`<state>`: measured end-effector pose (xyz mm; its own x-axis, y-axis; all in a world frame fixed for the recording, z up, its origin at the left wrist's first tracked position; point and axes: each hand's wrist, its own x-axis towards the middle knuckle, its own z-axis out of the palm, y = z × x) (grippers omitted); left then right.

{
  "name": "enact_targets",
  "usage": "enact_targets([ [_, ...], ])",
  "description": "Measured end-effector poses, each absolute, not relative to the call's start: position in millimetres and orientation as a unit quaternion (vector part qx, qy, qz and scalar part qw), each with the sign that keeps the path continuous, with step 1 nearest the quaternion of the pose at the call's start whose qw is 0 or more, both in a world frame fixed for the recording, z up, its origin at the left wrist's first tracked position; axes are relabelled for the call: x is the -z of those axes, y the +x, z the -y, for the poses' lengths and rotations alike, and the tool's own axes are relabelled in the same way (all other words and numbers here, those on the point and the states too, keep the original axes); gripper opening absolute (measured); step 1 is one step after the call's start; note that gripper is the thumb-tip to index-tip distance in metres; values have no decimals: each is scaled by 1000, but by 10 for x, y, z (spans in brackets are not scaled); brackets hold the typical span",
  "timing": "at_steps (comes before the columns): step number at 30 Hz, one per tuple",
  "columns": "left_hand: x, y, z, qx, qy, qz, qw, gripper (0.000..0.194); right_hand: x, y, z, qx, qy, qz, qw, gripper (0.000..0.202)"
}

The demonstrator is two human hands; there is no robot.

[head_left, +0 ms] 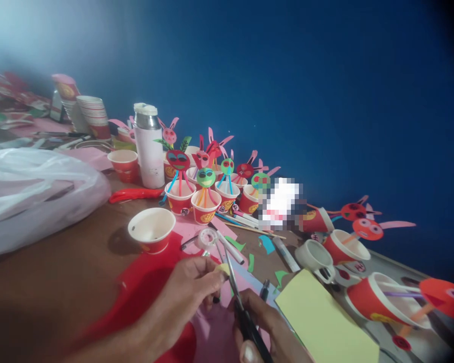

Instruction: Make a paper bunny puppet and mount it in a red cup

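Note:
My left hand (191, 287) pinches a small piece of yellow paper (224, 269) between thumb and fingers. In my right hand (263, 322) is a pair of scissors (246, 317) with black handles, its blades pointing up and away from me beside the yellow piece. Whether the blades touch the paper I cannot tell. Beneath both hands lie pink paper (212, 335) and red paper (144, 275). A roll of clear tape (207, 239) sits just beyond my left hand. To the right of my right hand is a larger yellow sheet (325, 317).
Paper cups with paper-faced figures (205, 196) crowd the back and right. A single paper cup (152, 229), a white bottle (149, 151), and a mug (315, 259) stand around the work area. At left lie a plastic bag (38, 196) and stacked cups (94, 116). Green scraps (282, 277) and markers are scattered.

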<state>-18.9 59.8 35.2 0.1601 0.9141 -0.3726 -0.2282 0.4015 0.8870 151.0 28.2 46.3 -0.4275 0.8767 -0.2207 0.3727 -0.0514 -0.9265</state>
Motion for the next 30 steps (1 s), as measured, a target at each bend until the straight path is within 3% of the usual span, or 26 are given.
enact_targets([
  [3, -358, -181, -597, -406, 350, -499, 681, 26, -431, 1517, -307, -540, -456, 673, 218, 50],
  [12, -298, -194, -607, -413, 352, -469, 697, 30, -405, 1520, -258, -478, -480, 695, 243, 49],
  [23, -316, -193, -602, -402, 345, -477, 701, 29, -337, 1494, -274, -511, -469, 672, 258, 51],
  [30, -341, -200, -588, -408, 341, -476, 701, 26, -313, 1528, -319, -556, -457, 659, 217, 51],
])
